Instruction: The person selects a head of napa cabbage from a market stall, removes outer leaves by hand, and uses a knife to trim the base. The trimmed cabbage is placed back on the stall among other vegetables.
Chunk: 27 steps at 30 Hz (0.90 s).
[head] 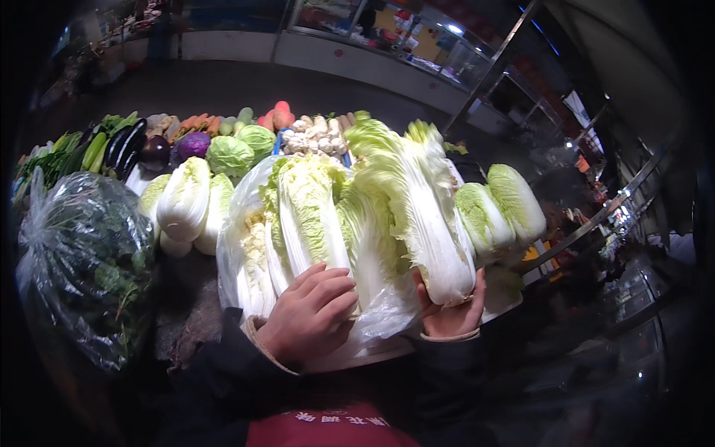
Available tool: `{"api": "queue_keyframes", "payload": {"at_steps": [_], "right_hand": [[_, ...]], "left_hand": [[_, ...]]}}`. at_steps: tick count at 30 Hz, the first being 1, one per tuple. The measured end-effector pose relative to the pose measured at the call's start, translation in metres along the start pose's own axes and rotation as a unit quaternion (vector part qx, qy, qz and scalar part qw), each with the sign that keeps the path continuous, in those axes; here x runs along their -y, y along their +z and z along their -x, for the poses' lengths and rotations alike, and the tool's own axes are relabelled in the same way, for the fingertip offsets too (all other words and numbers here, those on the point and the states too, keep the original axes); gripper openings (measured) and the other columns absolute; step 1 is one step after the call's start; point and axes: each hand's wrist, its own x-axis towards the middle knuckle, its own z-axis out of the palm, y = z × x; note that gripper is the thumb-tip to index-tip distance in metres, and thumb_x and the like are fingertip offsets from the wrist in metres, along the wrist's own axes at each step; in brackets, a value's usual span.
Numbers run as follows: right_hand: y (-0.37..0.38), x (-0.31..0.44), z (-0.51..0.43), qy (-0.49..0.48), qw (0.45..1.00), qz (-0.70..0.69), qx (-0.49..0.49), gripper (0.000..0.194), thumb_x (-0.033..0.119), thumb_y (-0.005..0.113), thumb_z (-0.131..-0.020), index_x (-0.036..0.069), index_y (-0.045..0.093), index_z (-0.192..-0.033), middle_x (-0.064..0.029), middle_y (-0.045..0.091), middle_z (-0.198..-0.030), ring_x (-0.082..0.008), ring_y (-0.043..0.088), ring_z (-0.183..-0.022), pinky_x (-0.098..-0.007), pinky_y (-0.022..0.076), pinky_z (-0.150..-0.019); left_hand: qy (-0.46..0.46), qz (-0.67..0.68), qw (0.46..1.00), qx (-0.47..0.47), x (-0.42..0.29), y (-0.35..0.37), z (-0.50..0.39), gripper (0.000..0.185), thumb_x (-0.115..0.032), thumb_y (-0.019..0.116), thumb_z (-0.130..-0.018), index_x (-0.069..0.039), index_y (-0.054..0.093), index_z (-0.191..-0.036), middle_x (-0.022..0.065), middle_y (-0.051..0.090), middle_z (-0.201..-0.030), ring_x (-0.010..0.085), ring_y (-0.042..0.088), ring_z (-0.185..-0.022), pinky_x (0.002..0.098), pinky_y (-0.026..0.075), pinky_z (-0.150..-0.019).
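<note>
My right hand (pixel 449 313) grips the white base of a long napa cabbage (pixel 433 234), whose leafy green top points away from me. Over the lower end of another napa cabbage (pixel 313 218) rests my left hand (pixel 313 315), its fingers bent and close together. Whether those fingers grip that cabbage or only touch it is hidden from above. Several napa cabbages lie side by side in a clear plastic bag (pixel 385 318), opened out around them. One more cabbage (pixel 368 246) lies between my two hands.
A tied clear bag of leafy greens (pixel 89 268) stands at left. Trimmed napa cabbages sit in piles at left (pixel 184 201) and right (pixel 514 201). Behind are eggplants (pixel 128 145), round cabbages (pixel 232 156), garlic (pixel 315 137) and carrots (pixel 195 125). A metal rail (pixel 597 215) slants along the right.
</note>
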Motion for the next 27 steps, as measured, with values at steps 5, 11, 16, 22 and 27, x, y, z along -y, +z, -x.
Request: {"api": "queue_keyframes", "payload": {"at_steps": [5, 11, 16, 22, 27], "right_hand": [[-0.032, 0.004, 0.016, 0.056, 0.998, -0.040, 0.006, 0.078, 0.064, 0.055, -0.106, 0.007, 0.051, -0.159, -0.0299, 0.060, -0.150, -0.0469, 0.070, -0.123, -0.0533, 0.0664, -0.094], [-0.050, -0.007, 0.020, -0.016, 0.988, 0.091, -0.124, 0.072, 0.057, 0.064, -0.103, 0.006, 0.056, -0.152, -0.0218, 0.073, -0.131, -0.0420, 0.076, -0.107, -0.0482, 0.0675, -0.079], [-0.042, -0.021, 0.023, -0.116, 0.941, 0.281, -0.148, 0.067, 0.045, 0.073, -0.097, 0.002, 0.058, -0.146, -0.0184, 0.074, -0.122, -0.0371, 0.076, -0.103, -0.0420, 0.0634, -0.082], [-0.039, -0.031, 0.024, -0.218, 0.837, 0.488, -0.120, 0.082, 0.036, 0.085, -0.085, -0.003, 0.048, -0.147, -0.0159, 0.064, -0.134, -0.0254, 0.063, -0.119, -0.0409, 0.0509, -0.106], [-0.045, -0.035, 0.025, -0.233, 0.823, 0.508, -0.101, 0.083, 0.032, 0.087, -0.083, -0.002, 0.048, -0.148, -0.0147, 0.063, -0.134, -0.0251, 0.061, -0.121, -0.0411, 0.0499, -0.107]], "left_hand": [[-0.003, 0.019, 1.000, 0.014, 0.003, -0.003, 0.005, 0.055, -0.013, 0.085, -0.075, -0.011, 0.067, -0.127, 0.0112, 0.068, -0.132, 0.0351, 0.066, -0.130, 0.0565, 0.049, -0.115], [-0.014, 0.026, 0.999, 0.046, 0.005, -0.007, 0.007, 0.059, -0.015, 0.086, -0.076, -0.012, 0.066, -0.132, 0.0103, 0.067, -0.136, 0.0356, 0.063, -0.135, 0.0566, 0.045, -0.118], [-0.019, 0.041, 0.998, 0.047, 0.006, -0.007, 0.010, 0.058, -0.017, 0.085, -0.079, -0.012, 0.066, -0.134, 0.0102, 0.067, -0.137, 0.0355, 0.063, -0.137, 0.0569, 0.043, -0.120], [-0.021, 0.043, 0.996, 0.079, 0.010, -0.010, 0.010, 0.055, -0.018, 0.085, -0.079, -0.010, 0.068, -0.131, 0.0116, 0.069, -0.135, 0.0362, 0.065, -0.132, 0.0573, 0.045, -0.116], [-0.007, 0.047, 0.997, 0.064, 0.010, -0.010, 0.009, 0.051, -0.017, 0.084, -0.080, -0.008, 0.069, -0.128, 0.0151, 0.070, -0.132, 0.0387, 0.067, -0.127, 0.0567, 0.050, -0.109]]}}
